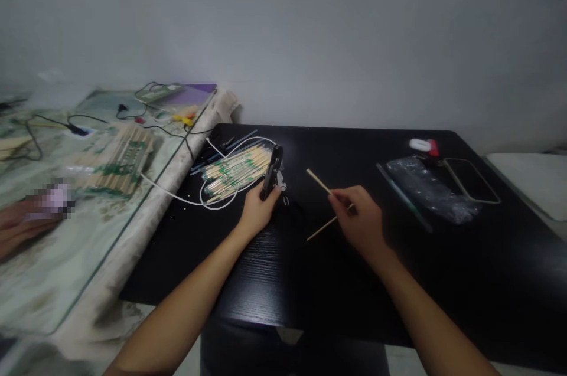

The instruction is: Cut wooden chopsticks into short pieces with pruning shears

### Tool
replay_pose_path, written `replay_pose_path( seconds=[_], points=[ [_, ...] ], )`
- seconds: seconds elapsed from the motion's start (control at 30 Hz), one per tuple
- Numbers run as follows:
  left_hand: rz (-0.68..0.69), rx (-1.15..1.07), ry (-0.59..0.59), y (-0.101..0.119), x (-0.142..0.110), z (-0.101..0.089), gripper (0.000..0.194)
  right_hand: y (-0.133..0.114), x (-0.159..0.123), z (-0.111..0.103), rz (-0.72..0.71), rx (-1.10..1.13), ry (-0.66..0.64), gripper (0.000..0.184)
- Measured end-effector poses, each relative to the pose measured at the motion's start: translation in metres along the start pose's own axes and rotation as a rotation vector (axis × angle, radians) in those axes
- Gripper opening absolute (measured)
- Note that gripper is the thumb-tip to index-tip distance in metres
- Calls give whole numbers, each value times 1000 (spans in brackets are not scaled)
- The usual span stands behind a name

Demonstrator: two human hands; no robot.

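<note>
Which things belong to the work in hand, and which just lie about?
Seemingly in use:
thin pale wooden stick, in the right hand
long black object, in the left hand
clear, green-printed pack of pale sticks

Apparently idle:
crumpled clear plastic bag
flat dark pale-rimmed rectangle

Over the black wood-grained table point(248, 281), the right hand point(361, 213) hides one end of a slim pale wooden stick point(318, 180); left of the table, another person's bare forearm point(20, 228) is edge-cropped, its far end pixelated.
</note>
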State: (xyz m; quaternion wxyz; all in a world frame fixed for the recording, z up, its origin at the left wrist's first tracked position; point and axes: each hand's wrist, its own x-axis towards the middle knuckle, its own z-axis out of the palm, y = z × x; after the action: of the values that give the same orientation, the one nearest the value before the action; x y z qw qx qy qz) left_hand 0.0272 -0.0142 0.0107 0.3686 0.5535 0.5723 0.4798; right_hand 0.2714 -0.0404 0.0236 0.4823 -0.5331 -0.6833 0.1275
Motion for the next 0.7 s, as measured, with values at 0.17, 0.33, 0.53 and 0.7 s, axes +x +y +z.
replay_pose_path(
  seconds=[0.17,0.33,0.53,0.7],
  points=[
    [158,329,-74,13,1,-12,25,-6,6,-4,455,415,-42,25],
    [65,723,-261,18,-4,-8,31,-8,4,5,663,600,-117,32],
    [71,869,-278,17,-7,-5,27,-8,1,12,728,658,-151,34],
    [91,870,-291,18,-4,-11,10,-2,-2,16,788,701,-148,34]
  ],
)
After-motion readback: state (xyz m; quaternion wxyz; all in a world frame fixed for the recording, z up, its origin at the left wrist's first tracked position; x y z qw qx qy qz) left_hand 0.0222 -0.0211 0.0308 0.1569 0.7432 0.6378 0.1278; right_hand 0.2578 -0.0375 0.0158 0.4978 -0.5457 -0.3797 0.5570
